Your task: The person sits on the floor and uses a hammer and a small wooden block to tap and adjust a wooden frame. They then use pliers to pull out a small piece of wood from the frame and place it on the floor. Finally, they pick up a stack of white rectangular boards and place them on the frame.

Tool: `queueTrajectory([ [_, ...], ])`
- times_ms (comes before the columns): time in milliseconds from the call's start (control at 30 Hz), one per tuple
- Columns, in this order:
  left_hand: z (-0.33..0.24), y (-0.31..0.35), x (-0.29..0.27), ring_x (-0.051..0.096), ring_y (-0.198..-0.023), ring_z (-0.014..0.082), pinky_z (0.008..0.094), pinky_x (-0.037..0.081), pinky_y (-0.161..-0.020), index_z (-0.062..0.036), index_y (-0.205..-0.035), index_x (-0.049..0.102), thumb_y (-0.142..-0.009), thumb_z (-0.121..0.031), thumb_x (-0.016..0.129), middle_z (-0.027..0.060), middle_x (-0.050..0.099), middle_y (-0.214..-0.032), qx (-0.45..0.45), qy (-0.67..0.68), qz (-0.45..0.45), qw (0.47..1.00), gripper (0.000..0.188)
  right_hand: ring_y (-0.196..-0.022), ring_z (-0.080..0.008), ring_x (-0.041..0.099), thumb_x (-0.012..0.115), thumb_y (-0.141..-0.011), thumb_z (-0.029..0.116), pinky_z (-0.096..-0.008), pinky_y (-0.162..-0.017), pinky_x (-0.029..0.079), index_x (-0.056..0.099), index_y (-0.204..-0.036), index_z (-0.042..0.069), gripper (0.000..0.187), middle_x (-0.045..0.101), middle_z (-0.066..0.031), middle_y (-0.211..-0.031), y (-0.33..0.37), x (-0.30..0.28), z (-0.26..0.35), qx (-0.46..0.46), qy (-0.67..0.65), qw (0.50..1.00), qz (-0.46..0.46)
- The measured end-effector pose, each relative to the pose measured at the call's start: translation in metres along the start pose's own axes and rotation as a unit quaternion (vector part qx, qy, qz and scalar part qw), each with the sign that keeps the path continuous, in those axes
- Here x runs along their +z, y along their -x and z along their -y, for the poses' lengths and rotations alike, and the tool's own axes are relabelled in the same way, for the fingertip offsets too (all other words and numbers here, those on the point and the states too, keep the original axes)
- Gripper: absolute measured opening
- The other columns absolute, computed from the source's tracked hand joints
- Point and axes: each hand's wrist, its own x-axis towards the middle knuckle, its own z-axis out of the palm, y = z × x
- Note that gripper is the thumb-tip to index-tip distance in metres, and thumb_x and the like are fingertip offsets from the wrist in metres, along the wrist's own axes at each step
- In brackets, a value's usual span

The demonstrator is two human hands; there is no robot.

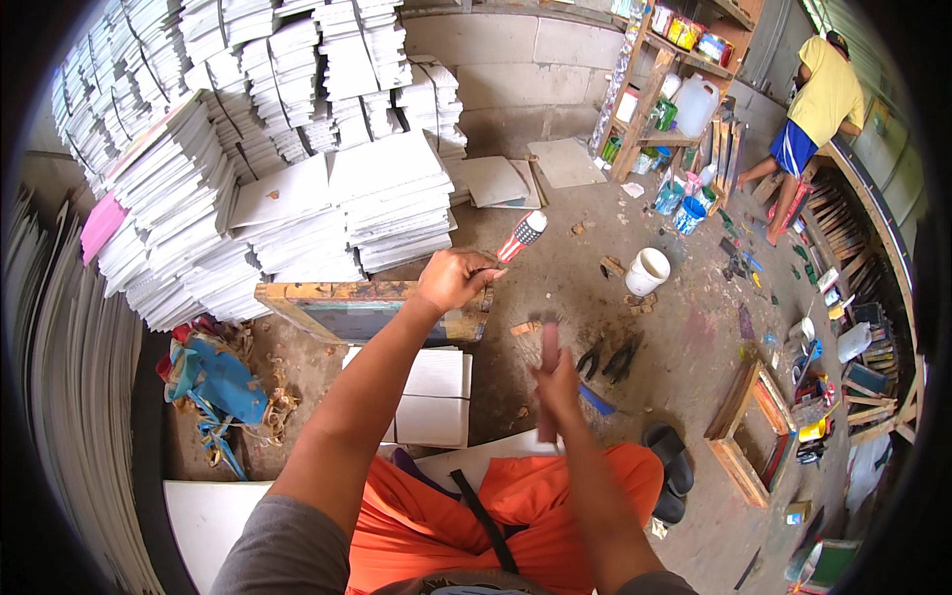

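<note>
My left hand [456, 282] is closed around the lower part of a screwdriver-like tool with a red, white and blue flag-patterned handle [523, 235]. The handle's pale end points up and right; the tool's tip is hidden. This hand is at the right end of a worn wooden frame [332, 292] standing on edge. Lower and to the right, my right hand [558, 387] grips an upright hammer [548, 359] by its brownish handle. Motion blurs the hammer's head. Beyond that hand, dark pliers [623, 359] and a blue strip [595, 400] lie on the floor.
Tied paper stacks [387, 188] fill the back left. A strapped white bundle [431, 397] lies below my left forearm. A white bucket [648, 272], an empty wooden frame [751, 433] and black sandals [669, 471] are at right. Another person [828, 94] bends near paint-laden shelves [684, 59].
</note>
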Motion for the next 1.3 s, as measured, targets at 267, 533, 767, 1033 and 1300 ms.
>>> queueTrajectory([
  [267,0.001,-0.001,0.003,0.072,-0.079,0.0344,0.0404,0.058,-0.070,-0.0086,-0.099,0.081,-0.090,-0.025,0.081,0.0128,0.077,-0.091,0.002,0.002,0.004,1.000,0.019,-0.125,-0.0342,0.065,0.072,-0.098,0.018,-0.0395,-0.105,0.049,0.050,-0.150,0.001,0.059,0.066,-0.0231,-0.137,0.010,-0.155,0.210,-0.263,-0.031,0.964,-0.033],
  [533,-0.006,0.001,0.002,0.073,-0.086,0.0325,0.0404,0.059,-0.075,-0.0099,-0.100,0.081,-0.090,-0.026,0.080,0.0102,0.078,-0.096,0.014,-0.002,0.015,1.000,0.019,-0.132,-0.0357,0.063,0.071,-0.097,0.017,-0.0383,-0.108,0.047,0.049,-0.153,0.004,0.061,0.063,-0.0263,-0.141,0.016,-0.175,0.243,-0.317,0.053,0.946,-0.044],
  [767,-0.006,0.000,0.000,0.073,-0.085,0.0326,0.0404,0.059,-0.074,-0.0097,-0.100,0.081,-0.090,-0.026,0.080,0.0093,0.078,-0.095,0.007,-0.010,0.015,1.000,0.019,-0.126,-0.0401,0.065,0.073,-0.096,0.022,-0.0405,-0.103,0.051,0.053,-0.152,0.012,0.061,0.066,-0.0252,-0.136,0.016,-0.176,0.246,-0.298,0.125,0.946,-0.033],
  [1033,-0.002,0.001,0.003,0.072,-0.082,0.0348,0.0415,0.058,-0.071,-0.0093,-0.099,0.080,-0.090,-0.025,0.079,0.0125,0.076,-0.092,0.019,-0.002,0.007,1.000,0.018,-0.124,-0.0394,0.066,0.073,-0.096,0.019,-0.0405,-0.103,0.051,0.054,-0.152,0.011,0.059,0.067,-0.0257,-0.134,0.007,-0.176,0.245,-0.320,0.079,0.942,-0.063],
  [1300,-0.004,0.001,0.005,0.072,-0.078,0.0348,0.0404,0.057,-0.069,-0.0073,-0.096,0.080,-0.089,-0.022,0.081,0.0131,0.076,-0.087,0.017,0.002,-0.006,1.000,0.017,-0.124,-0.0423,0.064,0.072,-0.097,0.024,-0.0439,-0.102,0.051,0.053,-0.152,0.011,0.060,0.066,-0.0272,-0.133,0.007,-0.175,0.253,-0.293,0.056,0.953,-0.045],
])
